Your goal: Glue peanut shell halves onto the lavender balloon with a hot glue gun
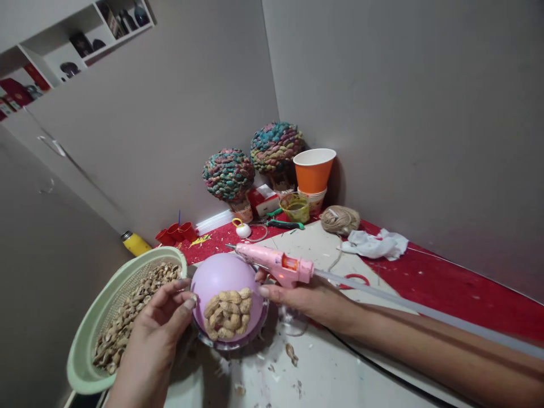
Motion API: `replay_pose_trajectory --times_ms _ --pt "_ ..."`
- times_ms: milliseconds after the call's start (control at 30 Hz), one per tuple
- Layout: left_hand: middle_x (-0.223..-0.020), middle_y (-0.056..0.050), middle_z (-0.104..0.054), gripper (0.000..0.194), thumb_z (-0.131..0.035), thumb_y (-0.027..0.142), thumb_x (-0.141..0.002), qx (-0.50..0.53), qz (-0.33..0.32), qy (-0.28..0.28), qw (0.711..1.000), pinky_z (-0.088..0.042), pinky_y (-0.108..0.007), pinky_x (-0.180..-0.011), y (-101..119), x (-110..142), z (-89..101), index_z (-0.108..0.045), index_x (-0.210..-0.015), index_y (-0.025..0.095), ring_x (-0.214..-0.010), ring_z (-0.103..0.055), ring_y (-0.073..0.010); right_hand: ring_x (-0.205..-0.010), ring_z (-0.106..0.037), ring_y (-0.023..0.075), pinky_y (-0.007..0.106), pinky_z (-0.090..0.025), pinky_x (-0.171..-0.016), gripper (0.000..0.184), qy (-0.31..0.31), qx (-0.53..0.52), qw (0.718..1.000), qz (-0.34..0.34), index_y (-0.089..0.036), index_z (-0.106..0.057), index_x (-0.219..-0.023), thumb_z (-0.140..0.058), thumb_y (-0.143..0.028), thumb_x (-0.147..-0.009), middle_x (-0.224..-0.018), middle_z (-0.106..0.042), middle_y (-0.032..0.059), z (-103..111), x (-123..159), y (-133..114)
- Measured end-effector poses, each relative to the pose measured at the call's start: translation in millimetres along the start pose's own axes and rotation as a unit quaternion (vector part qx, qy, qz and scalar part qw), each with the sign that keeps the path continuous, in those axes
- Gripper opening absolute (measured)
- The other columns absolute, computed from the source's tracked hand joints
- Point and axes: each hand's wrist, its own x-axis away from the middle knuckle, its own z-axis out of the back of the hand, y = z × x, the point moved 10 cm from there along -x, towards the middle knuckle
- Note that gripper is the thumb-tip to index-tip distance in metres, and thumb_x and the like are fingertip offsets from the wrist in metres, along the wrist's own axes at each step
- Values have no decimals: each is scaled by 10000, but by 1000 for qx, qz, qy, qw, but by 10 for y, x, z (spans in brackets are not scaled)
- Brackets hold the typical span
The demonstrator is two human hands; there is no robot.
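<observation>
A purple balloon [221,277] sits on a glass bowl, with a patch of peanut shells [228,313] stuck to its front. My left hand [159,323] rests against the balloon's left side, thumb and fingers touching it, nothing gripped. My right hand [306,297] is closed round a pink glue gun [276,263], whose nozzle points left over the balloon's top. A long clear glue stick [382,294] juts out behind the gun.
A pale green colander [91,334] of peanut shells stands at the left. At the back are two shell-covered coloured balls [229,173], an orange paper cup [314,170], a twine ball [340,220], a white cloth [374,245] and scissors. Walls close in behind and right.
</observation>
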Motion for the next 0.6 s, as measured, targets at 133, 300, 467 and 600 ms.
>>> replay_pose_trajectory --times_ms 133,300,467,600 --pt "-825 4 -706 528 -901 376 -507 -19 11 -6 1000 -539 -198 -665 46 2 -83 -688 -956 199 -731 -644 -129 -777 -624 206 359 -527 -779 342 4 -33 999 22 -191 -658 -837 -801 -452 -669 -818 -666 14 -48 -70 11" --pt "-819 3 -699 519 -885 375 -542 -28 1 -21 999 -526 -195 -661 68 -30 -123 -676 -981 194 -723 -626 -122 -813 -611 215 377 -513 -835 231 4 -32 999 35 -224 -663 -801 -766 -411 -713 -796 -639 0 -49 -139 1" --pt "-855 -33 -720 444 -829 409 -629 -99 -101 1 990 -545 -252 -705 166 -15 9 -674 -995 210 -807 -658 -185 -1019 -611 258 402 -492 -941 289 -11 -48 997 59 -268 -697 -1042 -726 -369 -773 -911 -683 16 -77 -173 -3" --pt "-960 -48 -754 301 -772 333 -717 -199 -279 90 935 -531 -398 -909 265 330 167 -694 -1003 282 -896 -688 -248 -1080 -605 267 410 -491 -963 472 -22 -57 997 51 -287 -630 -1242 -717 -360 -784 -1091 -690 29 -114 -164 -2"
